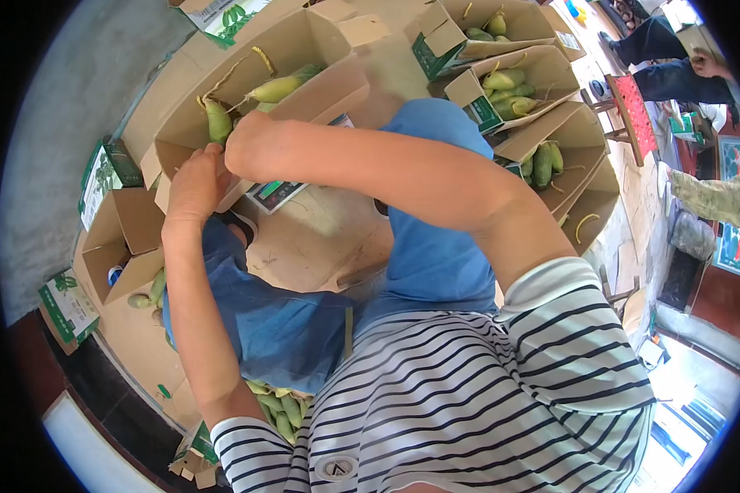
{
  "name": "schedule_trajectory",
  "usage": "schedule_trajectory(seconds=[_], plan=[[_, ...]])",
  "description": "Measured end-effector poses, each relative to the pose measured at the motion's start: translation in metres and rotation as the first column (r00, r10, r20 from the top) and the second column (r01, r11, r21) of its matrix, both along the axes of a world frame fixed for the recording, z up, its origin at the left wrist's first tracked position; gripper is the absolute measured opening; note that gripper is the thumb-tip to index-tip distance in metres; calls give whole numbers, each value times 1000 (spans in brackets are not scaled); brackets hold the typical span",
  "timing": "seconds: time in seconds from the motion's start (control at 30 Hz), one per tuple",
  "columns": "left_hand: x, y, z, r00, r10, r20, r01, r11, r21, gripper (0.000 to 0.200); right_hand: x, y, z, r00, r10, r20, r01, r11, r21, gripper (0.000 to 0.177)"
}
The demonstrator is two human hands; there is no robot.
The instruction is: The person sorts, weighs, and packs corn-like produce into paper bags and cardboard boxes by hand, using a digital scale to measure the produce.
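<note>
At the near edge of a large open cardboard box [168,123], my left hand [196,182] has its fingers bent together, their tips just below a green gourd-like fruit [218,122] with a dry stem. Beside it, my right hand [248,148] is curled in, its fingers mostly hidden. What either hand holds cannot be made out. Further along the same box lies a longer green fruit [279,88], also with a stem. Under my forearms, a scale [276,194] with a lit green display is partly covered.
More open boxes with green fruits [511,92] stand at the upper right. An open box [123,238] and green-and-white cartons [68,308] are on the left. Loose green fruits [281,411] lie by my legs. Another person's legs [674,82] and a red stool [633,115] show at far right.
</note>
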State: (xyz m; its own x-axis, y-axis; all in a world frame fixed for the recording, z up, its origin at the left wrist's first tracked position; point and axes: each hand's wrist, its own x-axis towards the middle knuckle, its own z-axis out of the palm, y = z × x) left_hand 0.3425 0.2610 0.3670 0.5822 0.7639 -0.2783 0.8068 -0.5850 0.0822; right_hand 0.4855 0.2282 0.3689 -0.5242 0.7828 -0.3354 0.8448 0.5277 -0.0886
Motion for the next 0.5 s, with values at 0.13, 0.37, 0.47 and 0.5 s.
schedule_trajectory(seconds=[0.13, 0.37, 0.47, 0.5], plan=[[-8, 3, 5, 996, 15, 85, -17, 999, 31, 39, -2, 0, -4, 1000, 12, -17, -12, 1000, -2, 15], [-33, 16, 11, 984, 125, 126, -137, 986, 97, 41, 29, 4, 24, 997, -22, -75, 27, 997, 72, 14], [-38, 14, 10, 985, 132, 109, -142, 987, 82, 42, 71, 2, 54, 952, -76, -295, 138, 971, 196, 17], [-37, 12, 11, 986, 128, 109, -136, 987, 79, 42, 83, -6, 72, 947, -123, -295, 185, 964, 193, 20]])
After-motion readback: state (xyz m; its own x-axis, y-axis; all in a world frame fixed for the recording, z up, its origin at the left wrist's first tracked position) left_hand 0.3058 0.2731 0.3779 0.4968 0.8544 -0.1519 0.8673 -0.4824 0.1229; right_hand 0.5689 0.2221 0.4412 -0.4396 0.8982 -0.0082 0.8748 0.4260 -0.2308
